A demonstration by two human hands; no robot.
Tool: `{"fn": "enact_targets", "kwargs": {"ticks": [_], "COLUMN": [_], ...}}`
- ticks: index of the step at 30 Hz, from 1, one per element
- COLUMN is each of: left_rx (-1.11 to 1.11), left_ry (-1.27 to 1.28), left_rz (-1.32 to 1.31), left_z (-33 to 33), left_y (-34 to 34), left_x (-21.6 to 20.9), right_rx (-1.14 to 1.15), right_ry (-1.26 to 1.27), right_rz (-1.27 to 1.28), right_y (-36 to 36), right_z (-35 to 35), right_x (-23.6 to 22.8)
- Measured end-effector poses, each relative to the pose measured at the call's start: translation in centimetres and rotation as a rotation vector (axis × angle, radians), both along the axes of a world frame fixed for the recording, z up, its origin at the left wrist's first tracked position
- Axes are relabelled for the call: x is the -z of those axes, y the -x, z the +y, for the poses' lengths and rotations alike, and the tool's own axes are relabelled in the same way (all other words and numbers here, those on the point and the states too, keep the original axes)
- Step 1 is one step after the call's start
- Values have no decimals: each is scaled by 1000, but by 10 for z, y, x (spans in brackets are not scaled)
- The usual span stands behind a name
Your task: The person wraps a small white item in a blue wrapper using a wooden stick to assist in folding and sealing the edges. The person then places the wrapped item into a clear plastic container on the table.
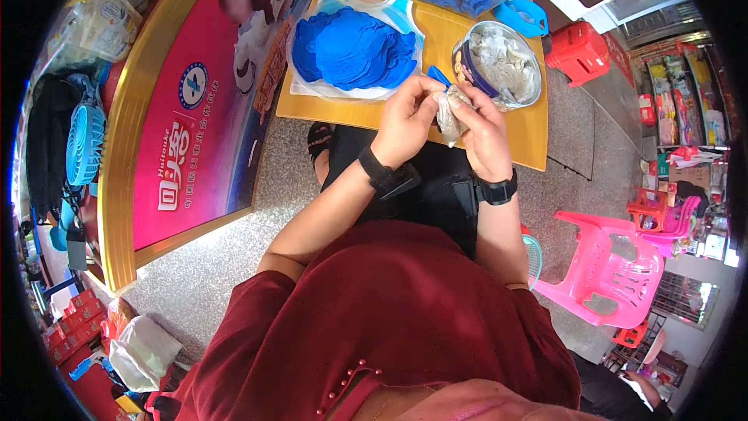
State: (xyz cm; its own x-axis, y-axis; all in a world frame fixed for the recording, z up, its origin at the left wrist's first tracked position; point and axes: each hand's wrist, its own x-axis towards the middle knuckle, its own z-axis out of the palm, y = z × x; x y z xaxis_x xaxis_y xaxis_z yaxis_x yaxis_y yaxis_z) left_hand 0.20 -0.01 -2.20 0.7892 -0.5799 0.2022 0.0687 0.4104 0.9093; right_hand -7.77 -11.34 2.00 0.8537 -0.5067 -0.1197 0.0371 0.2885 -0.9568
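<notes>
My left hand (411, 114) and my right hand (485, 126) meet above the near edge of the yellow table (526, 140). The fingers of both pinch a small crumpled, clear plastic packet (447, 118); its contents are hard to make out. A bit of blue material (438, 76) sticks up beside my left fingertips. Just beyond my right hand stands a round tin (472, 70) holding crumpled whitish plastic (505, 62). To the left, a broad heap of flat blue pieces (358, 51) lies on a white sheet with light-blue edges (333, 1).
A clear plastic bin (475, 0) of blue pieces sits at the table's far side, with a light-blue plastic item (520, 15) beside it. A pink printed panel (199, 125) borders the left. Right are a pink chair (604, 269) and a red plastic stool (578, 53).
</notes>
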Motion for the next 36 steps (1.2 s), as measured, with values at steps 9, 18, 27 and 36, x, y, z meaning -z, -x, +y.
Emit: {"fn": "enact_targets", "kwargs": {"ticks": [9,18,27,36], "left_rx": [-162,-125,23,-314], "left_ry": [-225,-143,-52,-265], "left_rz": [-304,-122,-130,-474], "left_z": [-1,1,6,-2], "left_y": [6,-2,-8,10], "left_x": [0,-2,-5,2], "right_rx": [164,50,-57,173], "right_ry": [473,319,-52,411], "right_rz": [25,-55,28,17], "right_y": [-4,8,2,-10], "right_z": [5,14,9,4], "right_x": [11,6,-7,17]}}
